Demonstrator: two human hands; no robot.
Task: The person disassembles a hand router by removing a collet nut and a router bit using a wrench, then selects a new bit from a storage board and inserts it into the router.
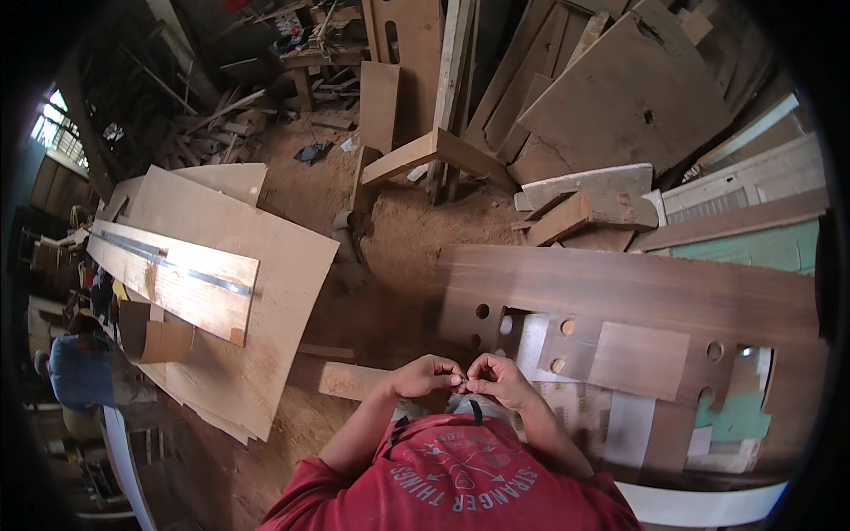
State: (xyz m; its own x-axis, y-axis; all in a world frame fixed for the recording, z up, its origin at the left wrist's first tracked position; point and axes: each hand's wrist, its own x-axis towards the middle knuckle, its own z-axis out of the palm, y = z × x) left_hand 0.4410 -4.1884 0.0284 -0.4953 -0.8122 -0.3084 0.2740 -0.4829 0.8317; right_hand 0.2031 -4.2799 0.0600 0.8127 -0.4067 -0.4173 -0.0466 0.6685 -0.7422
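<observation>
My left hand [428,375] and my right hand [498,380] meet in front of my red shirt [460,469], fingertips pinched together. Between them is something small and dark, too tiny to make out. On the right, close to my right hand, lies a large brown wood-grain panel [522,274] with round holes and cut-outs. A lighter rectangular sheet [639,361] rests on it. Beside my left forearm a short pale board [350,379] lies low down near the floor.
Large plywood sheets [288,292] are stacked at the left, with a long board [190,296] bearing a dark metal strip on top. A wooden frame [412,159] stands ahead. Boards and panels [620,97] lean at the back right. A person in blue [80,372] is at the far left.
</observation>
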